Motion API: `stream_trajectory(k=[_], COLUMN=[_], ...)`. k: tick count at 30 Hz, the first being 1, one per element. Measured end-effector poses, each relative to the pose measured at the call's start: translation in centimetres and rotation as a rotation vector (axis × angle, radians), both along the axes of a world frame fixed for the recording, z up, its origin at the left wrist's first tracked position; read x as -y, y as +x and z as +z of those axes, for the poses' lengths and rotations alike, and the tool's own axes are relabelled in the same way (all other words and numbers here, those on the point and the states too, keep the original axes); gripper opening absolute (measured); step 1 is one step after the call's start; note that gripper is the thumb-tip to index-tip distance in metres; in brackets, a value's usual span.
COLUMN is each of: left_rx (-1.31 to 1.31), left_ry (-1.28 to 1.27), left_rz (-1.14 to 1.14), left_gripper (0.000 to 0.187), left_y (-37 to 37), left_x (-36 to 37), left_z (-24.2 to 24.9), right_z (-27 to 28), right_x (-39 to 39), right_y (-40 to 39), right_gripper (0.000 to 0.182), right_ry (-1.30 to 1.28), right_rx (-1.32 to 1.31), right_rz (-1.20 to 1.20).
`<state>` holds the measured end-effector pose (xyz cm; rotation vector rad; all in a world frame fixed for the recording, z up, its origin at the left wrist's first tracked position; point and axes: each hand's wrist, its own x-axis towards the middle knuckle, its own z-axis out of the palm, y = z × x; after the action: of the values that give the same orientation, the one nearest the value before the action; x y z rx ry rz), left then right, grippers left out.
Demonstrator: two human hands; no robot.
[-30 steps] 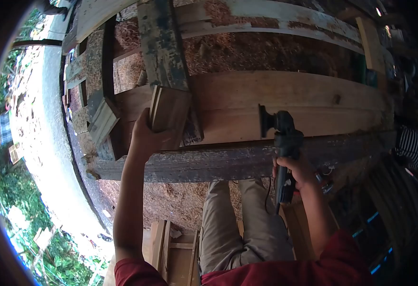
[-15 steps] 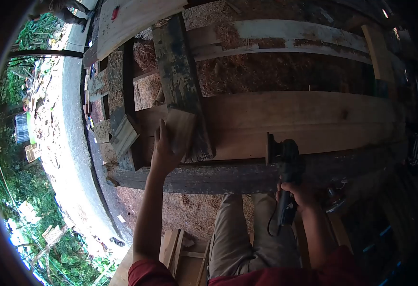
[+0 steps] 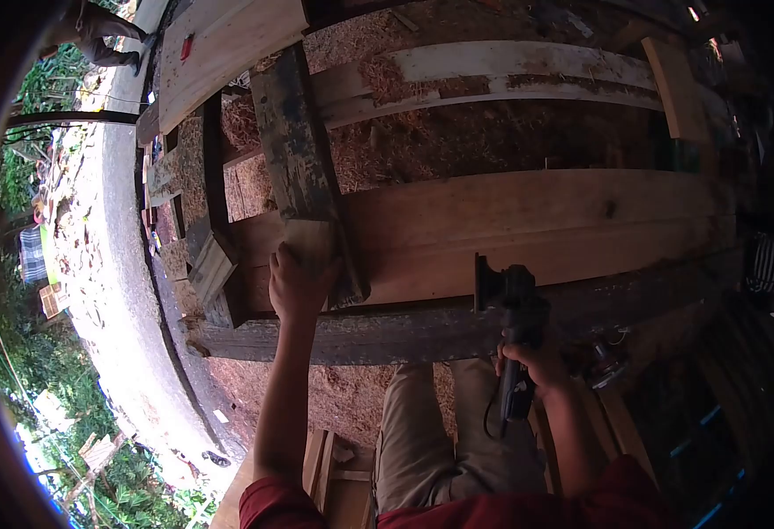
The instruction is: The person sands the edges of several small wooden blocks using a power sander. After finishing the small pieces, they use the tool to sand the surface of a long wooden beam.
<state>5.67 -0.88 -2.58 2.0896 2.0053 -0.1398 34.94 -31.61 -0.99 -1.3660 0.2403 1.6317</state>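
My left hand has its fingers round the near end of a small wooden block, which lies on a dark, worn crossbeam. In my right hand is a black power tool, gripped by its body, with its flat pad raised and facing left. The tool is over the near dark beam, with a cord hanging from it. A long brown plank lies beyond that beam, apart from the tool's pad.
Another angled block lies left of my left hand. A pale board with a red object is at the upper left. A person's legs show at the top left. Shavings cover the ground.
My left hand has closed round the small block, which has turned a little. The whole view has shifted, so the bench and beams appear further left.
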Motion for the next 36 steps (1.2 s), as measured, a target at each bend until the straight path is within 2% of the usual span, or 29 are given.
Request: stream_trajectory(k=[4, 7, 10, 13, 16, 25, 28, 31, 36], left_rx=[-0.023, 0.076, 0.457, 0.308, 0.14, 0.195, 0.346, 0.385, 0.433], left_ry=[-0.034, -0.061, 0.121, 0.058, 0.016, 0.007, -0.187, -0.122, -0.095], left_rz=[0.05, 0.041, -0.208, -0.516, -0.676, -0.805, -0.663, -0.714, -0.745], left_gripper=[0.119, 0.132, 0.14, 0.132, 0.127, 0.096, 0.09, 0.099, 0.093], left_y=[0.5, 0.3, -4.0, -4.9, -6.8, -7.3, -7.5, -8.1, -9.5], left_x=[0.0, 0.1, 0.3, 0.7, 0.8, -1.4, -1.2, -1.0, -1.3], left_z=[-0.1, 0.8, -0.7, 4.1, 4.1, 2.7, 2.6, 1.9, 0.6], right_z=[-0.3, -0.7, -0.7, -0.1, -0.3, -0.4, -0.1, -0.1, 0.1], right_x=[0.4, 0.6, 0.7, 0.2, 0.0, -1.0, -1.5, -1.8, -2.3], right_y=[0.5, 0.5, 0.5, 0.5, 0.4, -1.8, -2.7, -3.6, -5.6], right_gripper=[0.041, 0.04, 0.04, 0.041, 0.041, 0.041, 0.041, 0.04, 0.04], right_ry=[0.003, 0.022, 0.012, 0.021, 0.029, 0.028, 0.002, -0.005, -0.002], right_rx=[-0.007, 0.003, 0.013, 0.03, 0.051, 0.025, 0.012, 0.024, 0.026], right_rz=[-0.01, -0.024, 0.001, 0.049, 0.081, 0.11, 0.11, 0.118, 0.107])
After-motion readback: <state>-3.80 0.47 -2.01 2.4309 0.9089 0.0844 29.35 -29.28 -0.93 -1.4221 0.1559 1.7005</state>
